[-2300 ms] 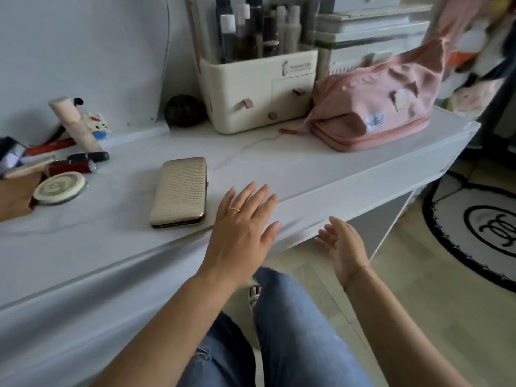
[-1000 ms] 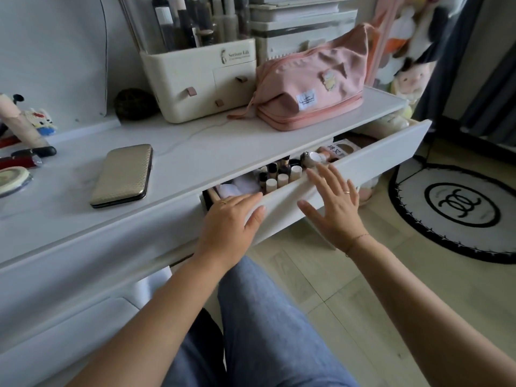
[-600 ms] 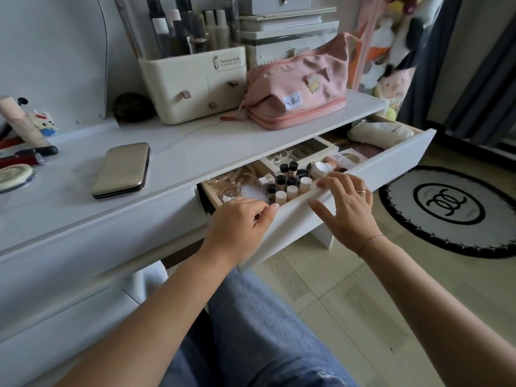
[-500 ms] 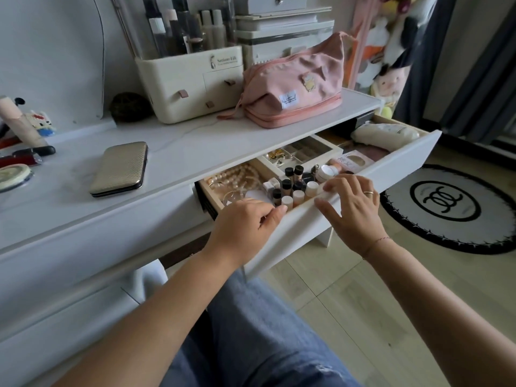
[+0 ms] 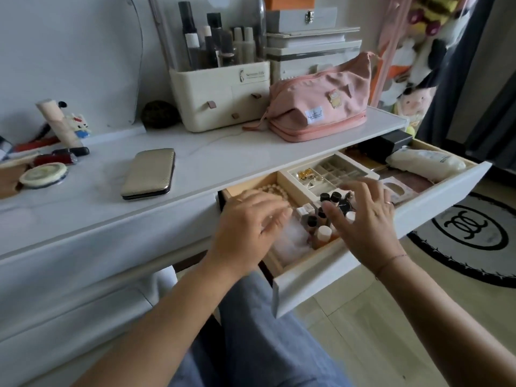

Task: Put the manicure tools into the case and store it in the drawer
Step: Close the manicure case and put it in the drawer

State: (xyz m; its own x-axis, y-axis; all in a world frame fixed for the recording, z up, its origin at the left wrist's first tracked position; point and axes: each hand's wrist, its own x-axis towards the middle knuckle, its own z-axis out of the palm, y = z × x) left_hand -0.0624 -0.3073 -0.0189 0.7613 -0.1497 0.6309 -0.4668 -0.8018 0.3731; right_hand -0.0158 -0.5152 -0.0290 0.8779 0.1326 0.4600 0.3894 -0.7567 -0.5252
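The beige textured manicure case (image 5: 149, 173) lies closed on the white dresser top (image 5: 212, 160), left of centre. The white drawer (image 5: 329, 272) below the top stands pulled far out. My left hand (image 5: 245, 230) hovers over the drawer's left part, fingers spread and blurred, holding nothing. My right hand (image 5: 365, 219) hovers over the small bottles (image 5: 321, 222) in the middle of the drawer, fingers apart, also empty. No loose manicure tools are visible.
In the drawer lie a pearl string (image 5: 272, 189), a divided jewellery tray (image 5: 326, 173), a white tube (image 5: 424, 164) and a black box (image 5: 391, 143). On top stand a cream organiser (image 5: 220, 93), a pink pouch (image 5: 321, 107) and cosmetics (image 5: 44, 174) at left. A round rug (image 5: 474, 238) covers the floor at right.
The drawer went from closed to far pulled out. Both hands have let go of its front edge and now hover over its contents. The case has not moved.
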